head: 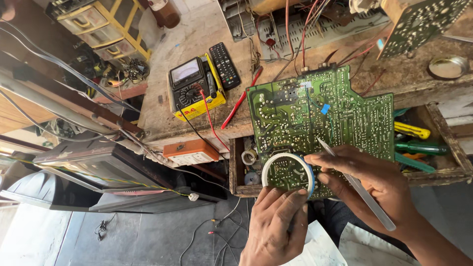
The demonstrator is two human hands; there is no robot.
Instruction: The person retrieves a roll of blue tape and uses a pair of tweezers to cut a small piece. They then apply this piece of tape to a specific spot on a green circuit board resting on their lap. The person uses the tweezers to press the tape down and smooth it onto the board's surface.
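Observation:
My left hand (276, 224) holds a roll of tape (288, 172), white with a blue edge, from below. My right hand (367, 180) pinches the tape's rim with thumb and forefinger while also holding metal tweezers (357, 189) that slant from upper left to lower right. Right behind the roll lies a large green circuit board (320, 118), solder side up, resting over the bench edge and an open drawer. A small blue piece (325, 109) is stuck on the board near thin wires.
A yellow analog multimeter (194, 86) with red and black leads and a black remote (224, 65) sit on the wooden bench. The open drawer (433, 170) holds screwdrivers. An orange-and-white switch box (191, 151) hangs at the bench edge. A dark television (84, 172) stands on the floor at left.

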